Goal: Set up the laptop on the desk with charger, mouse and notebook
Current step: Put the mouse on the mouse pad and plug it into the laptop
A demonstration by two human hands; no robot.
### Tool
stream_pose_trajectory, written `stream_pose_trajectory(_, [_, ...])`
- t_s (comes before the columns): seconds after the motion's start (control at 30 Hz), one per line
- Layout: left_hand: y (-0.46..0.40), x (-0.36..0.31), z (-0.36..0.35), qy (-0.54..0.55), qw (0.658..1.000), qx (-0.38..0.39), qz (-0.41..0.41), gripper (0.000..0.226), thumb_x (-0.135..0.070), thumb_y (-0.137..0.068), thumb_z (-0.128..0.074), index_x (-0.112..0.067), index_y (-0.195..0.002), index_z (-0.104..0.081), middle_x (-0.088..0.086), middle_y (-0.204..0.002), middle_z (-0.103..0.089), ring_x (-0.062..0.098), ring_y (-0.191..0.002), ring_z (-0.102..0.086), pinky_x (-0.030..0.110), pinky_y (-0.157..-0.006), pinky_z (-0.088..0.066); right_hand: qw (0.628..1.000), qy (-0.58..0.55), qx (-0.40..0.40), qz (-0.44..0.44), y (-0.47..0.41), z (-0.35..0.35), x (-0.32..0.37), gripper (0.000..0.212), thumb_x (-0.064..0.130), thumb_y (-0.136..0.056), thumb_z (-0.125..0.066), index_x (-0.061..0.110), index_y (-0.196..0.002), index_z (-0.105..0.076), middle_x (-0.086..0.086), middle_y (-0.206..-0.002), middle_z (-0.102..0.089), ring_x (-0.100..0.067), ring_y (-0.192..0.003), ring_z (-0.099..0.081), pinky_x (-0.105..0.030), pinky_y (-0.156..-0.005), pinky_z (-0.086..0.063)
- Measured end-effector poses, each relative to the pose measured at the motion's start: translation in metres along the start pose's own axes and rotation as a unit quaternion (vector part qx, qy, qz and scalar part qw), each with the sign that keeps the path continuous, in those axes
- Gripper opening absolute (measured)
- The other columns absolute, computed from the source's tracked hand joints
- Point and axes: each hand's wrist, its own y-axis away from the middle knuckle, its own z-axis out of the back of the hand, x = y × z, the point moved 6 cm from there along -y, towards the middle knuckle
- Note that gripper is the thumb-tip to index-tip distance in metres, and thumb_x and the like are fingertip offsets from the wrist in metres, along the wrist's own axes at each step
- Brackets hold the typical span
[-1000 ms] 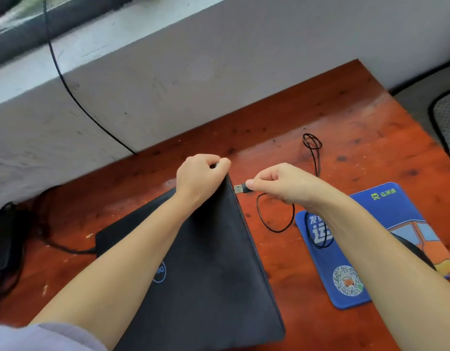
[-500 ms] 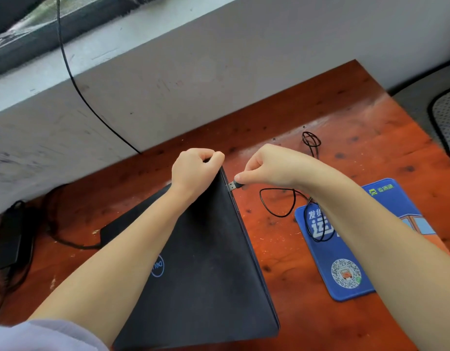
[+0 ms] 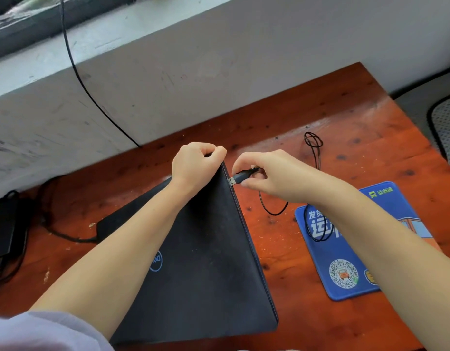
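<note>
Carefully pinched small stiff USB plug (image 3: 236,179) by its moulded body in right hand (image 3: 274,177), tip touching closed laptop (image 3: 206,249) edge on bench (image 3: 345,117), left hand (image 3: 196,165) gripping the raised corner.

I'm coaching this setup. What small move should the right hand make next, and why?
Probably ease the black USB plug straight into the closed black laptop: its metal tip sits at the laptop's right edge, pinched by the right hand, while the left hand steadies the corner.
</note>
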Motion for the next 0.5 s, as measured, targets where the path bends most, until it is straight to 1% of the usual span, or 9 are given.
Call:
stream_pose_trajectory(0.1, [0.000, -0.001, 0.000, 0.005, 1.000, 0.002, -0.002, 0.040, -0.030, -0.073, -0.045, -0.020, -0.040, -0.025, -0.003, -0.044, -0.020, 0.012, -0.045, -0.020, 0.029, -0.045, -0.020, 0.996, 0.060, -0.046, 0.049, 0.000, 0.003, 0.004, 0.016, 0.023, -0.086, -0.062, 0.030, -0.100, -0.065, 0.017, -0.062, -0.048, 0.001, -0.059, -0.047, -0.020, -0.061, -0.038])
stream_pose_trajectory(0.17, [0.001, -0.001, 0.000, 0.006, 1.000, 0.003, -0.001, 0.040, -0.029, -0.073, -0.045, -0.019, -0.041, -0.024, -0.002, -0.045, -0.020, 0.013, -0.045, -0.020, 0.029, -0.046, -0.020, 0.991, 0.100, -0.062, 0.071, 0.001, 0.003, 0.008, 0.018, 0.025, -0.087, -0.061, 0.029, -0.104, -0.066, 0.016, -0.068, -0.047, -0.002, -0.062, -0.046, -0.025, -0.065, -0.042])
stream_pose_trajectory(0.23, [0.000, -0.001, 0.000, 0.010, 1.000, 0.004, 0.000, 0.039, -0.029, -0.072, -0.045, -0.018, -0.041, -0.023, -0.002, -0.045, -0.020, 0.014, -0.046, -0.019, 0.030, -0.047, -0.020, 0.985, 0.127, -0.075, 0.094, 0.002, 0.002, 0.011, 0.020, 0.025, -0.087, -0.062, 0.027, -0.106, -0.066, 0.015, -0.077, -0.051, -0.005, -0.068, -0.046, -0.030, -0.068, -0.048])
stream_pose_trajectory(0.33, [0.000, -0.001, 0.000, 0.008, 1.000, 0.005, -0.001, 0.038, -0.028, -0.072, -0.044, -0.017, -0.043, -0.023, -0.001, -0.046, -0.019, 0.015, -0.047, -0.019, 0.030, -0.047, -0.020, 0.985, 0.115, -0.073, 0.110, 0.002, -0.002, 0.012, 0.020, 0.022, -0.087, -0.063, 0.023, -0.106, -0.065, 0.010, -0.093, -0.064, -0.005, -0.077, -0.052, -0.029, -0.075, -0.050])
stream_pose_trajectory(0.4, [-0.001, -0.001, 0.000, 0.005, 1.000, 0.001, 0.001, 0.037, -0.029, -0.072, -0.044, -0.016, -0.044, -0.023, 0.000, -0.047, -0.019, 0.015, -0.047, -0.019, 0.030, -0.047, -0.019, 0.988, 0.097, -0.061, 0.104, -0.001, -0.004, 0.010, 0.020, 0.021, -0.087, -0.063, 0.021, -0.106, -0.065, 0.006, -0.101, -0.069, -0.007, -0.082, -0.058, -0.028, -0.080, -0.050])
stream_pose_trajectory(0.43, [-0.001, 0.000, -0.001, 0.004, 1.000, -0.001, 0.002, 0.037, -0.029, -0.071, -0.044, -0.016, -0.045, -0.023, 0.000, -0.047, -0.019, 0.015, -0.047, -0.018, 0.030, -0.047, -0.019, 0.989, 0.096, -0.058, 0.101, -0.003, -0.006, 0.008, 0.019, 0.022, -0.086, -0.063, 0.022, -0.106, -0.064, 0.006, -0.101, -0.070, -0.009, -0.083, -0.060, -0.029, -0.080, -0.050])
stream_pose_trajectory(0.5, [-0.003, 0.003, -0.004, 0.000, 1.000, -0.003, 0.003, 0.037, -0.030, -0.071, -0.044, -0.016, -0.044, -0.024, -0.001, -0.045, -0.019, 0.014, -0.045, -0.019, 0.030, -0.046, -0.020, 0.990, 0.093, -0.050, 0.094, -0.006, -0.007, 0.003, 0.018, 0.024, -0.086, -0.063, 0.022, -0.104, -0.063, 0.010, -0.094, -0.068, -0.011, -0.082, -0.060, -0.029, -0.077, -0.049])
